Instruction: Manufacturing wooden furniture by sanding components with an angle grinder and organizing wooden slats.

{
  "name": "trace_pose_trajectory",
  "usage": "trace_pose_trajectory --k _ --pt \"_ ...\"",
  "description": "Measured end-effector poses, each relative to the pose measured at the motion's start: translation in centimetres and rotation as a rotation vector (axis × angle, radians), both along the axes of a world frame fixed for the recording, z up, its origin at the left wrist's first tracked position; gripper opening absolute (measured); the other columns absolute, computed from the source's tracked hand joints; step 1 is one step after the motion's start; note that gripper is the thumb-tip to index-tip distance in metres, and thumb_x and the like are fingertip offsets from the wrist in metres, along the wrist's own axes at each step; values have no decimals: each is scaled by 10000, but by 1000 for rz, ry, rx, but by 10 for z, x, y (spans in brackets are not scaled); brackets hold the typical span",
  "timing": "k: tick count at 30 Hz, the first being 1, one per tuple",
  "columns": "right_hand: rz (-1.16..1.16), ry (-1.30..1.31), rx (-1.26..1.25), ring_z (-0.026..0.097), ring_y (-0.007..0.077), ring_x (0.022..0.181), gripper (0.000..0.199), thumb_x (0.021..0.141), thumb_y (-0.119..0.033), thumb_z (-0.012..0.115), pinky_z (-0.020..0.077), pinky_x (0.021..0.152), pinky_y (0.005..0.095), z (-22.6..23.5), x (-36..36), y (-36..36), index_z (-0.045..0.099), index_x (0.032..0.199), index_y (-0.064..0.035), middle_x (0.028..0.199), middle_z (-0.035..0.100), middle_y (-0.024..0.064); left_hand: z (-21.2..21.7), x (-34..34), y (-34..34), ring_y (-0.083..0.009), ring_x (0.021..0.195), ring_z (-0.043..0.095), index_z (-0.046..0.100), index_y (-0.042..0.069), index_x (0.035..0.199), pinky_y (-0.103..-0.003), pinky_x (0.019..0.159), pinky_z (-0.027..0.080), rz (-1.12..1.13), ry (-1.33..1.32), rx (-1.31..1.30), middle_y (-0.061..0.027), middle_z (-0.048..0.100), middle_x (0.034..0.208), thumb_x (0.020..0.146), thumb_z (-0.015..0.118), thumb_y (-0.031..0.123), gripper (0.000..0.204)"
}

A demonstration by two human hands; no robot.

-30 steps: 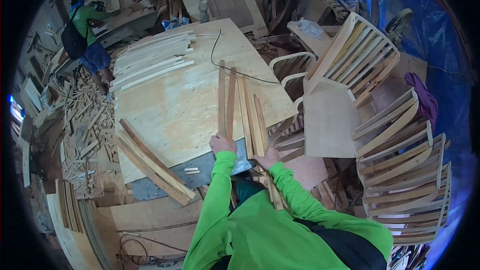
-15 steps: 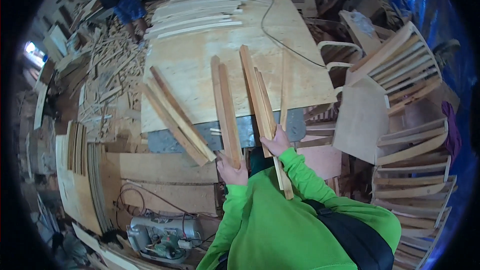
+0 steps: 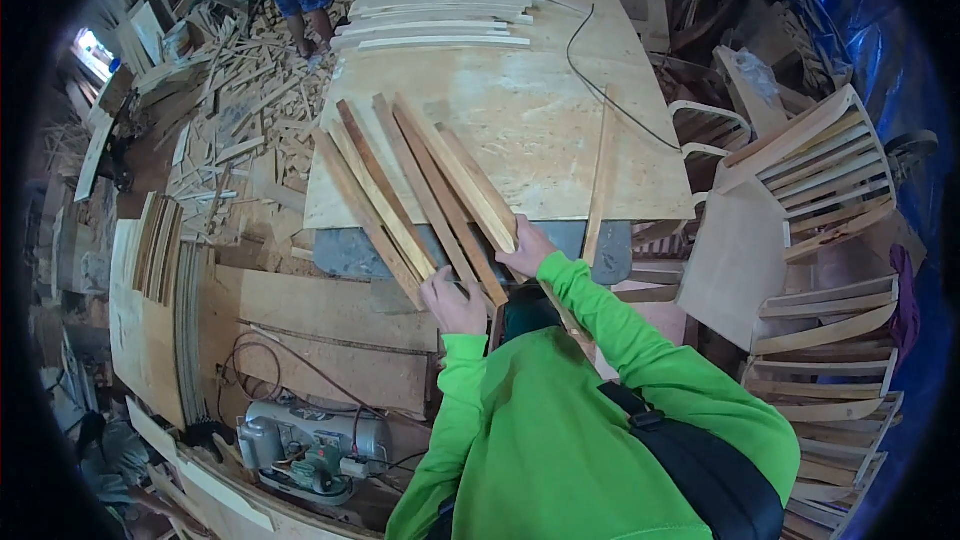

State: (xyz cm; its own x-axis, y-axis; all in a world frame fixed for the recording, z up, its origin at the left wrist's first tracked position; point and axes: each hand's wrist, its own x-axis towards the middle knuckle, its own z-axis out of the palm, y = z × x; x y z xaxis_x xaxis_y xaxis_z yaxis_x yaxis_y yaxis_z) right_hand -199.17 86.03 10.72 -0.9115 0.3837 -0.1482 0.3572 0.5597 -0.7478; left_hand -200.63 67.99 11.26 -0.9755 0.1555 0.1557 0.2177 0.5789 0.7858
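Several long wooden strips fan out over the near edge of the plywood tabletop (image 3: 520, 130). My right hand (image 3: 530, 248) is closed round the lower end of the rightmost wooden strips (image 3: 455, 168). Beside it, my left hand (image 3: 455, 303) has its thumb and fingers apart. Its fingertips touch the lower end of the left wooden strips (image 3: 372, 212), and its thumb is by the reddish middle strips (image 3: 430, 195). Part of the left fingers is hidden. One separate strip (image 3: 600, 175) lies to the right of my right hand.
Pale strips (image 3: 440, 15) lie at the table's far end, with a dark cable (image 3: 625, 105) to their right. Chair-like slatted frames (image 3: 825, 320) stand on the right. An air compressor (image 3: 315, 445) sits lower left. Wood scraps (image 3: 245, 120) cover the floor near another person's legs (image 3: 303, 10).
The right-hand strips have swung left against the middle ones. My right hand moved left and up; my left hand let go of the middle strips and sits by the left ones.
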Motion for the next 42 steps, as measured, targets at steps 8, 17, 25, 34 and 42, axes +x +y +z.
trace_pose_trajectory --k 8,17,25,34,42 --pt "32 9 -23 570 438 887 656 749 -345 645 453 800 447 -10 20 -20 358 1178 59 935 574 293 -22 -14 -49 -285 820 506 534 -31 942 -369 751 428 199 -32 63 -163 478 940 753 599 105 242" --pt "-175 85 -10 529 479 835 330 904 -264 434 414 721 516 18 3 -24 444 965 61 853 538 325 -29 -32 -68 -212 750 528 557 5 970 -332 680 432 284 -83 41 -108 524 909 776 650 196 288" --pt "-91 246 162 530 462 866 292 841 -194 540 442 767 480 -15 -64 -50 446 964 54 934 517 308 -36 -23 -70 -184 739 537 549 -4 966 -313 672 446 234 -118 79 -107 525 926 767 661 166 285" --pt "-117 62 563 511 353 907 308 784 -210 572 458 744 441 -8 -101 -47 532 947 48 1026 469 221 -74 -9 -108 -210 767 529 557 11 993 -307 680 465 245 -169 241 -127 490 960 742 619 116 279" --pt "-26 47 395 517 367 937 356 761 -285 613 465 782 457 -9 -94 -45 532 980 -17 992 481 195 -63 -13 -94 -194 759 537 540 20 1002 -312 668 479 164 -139 0 -131 487 998 743 630 75 280"
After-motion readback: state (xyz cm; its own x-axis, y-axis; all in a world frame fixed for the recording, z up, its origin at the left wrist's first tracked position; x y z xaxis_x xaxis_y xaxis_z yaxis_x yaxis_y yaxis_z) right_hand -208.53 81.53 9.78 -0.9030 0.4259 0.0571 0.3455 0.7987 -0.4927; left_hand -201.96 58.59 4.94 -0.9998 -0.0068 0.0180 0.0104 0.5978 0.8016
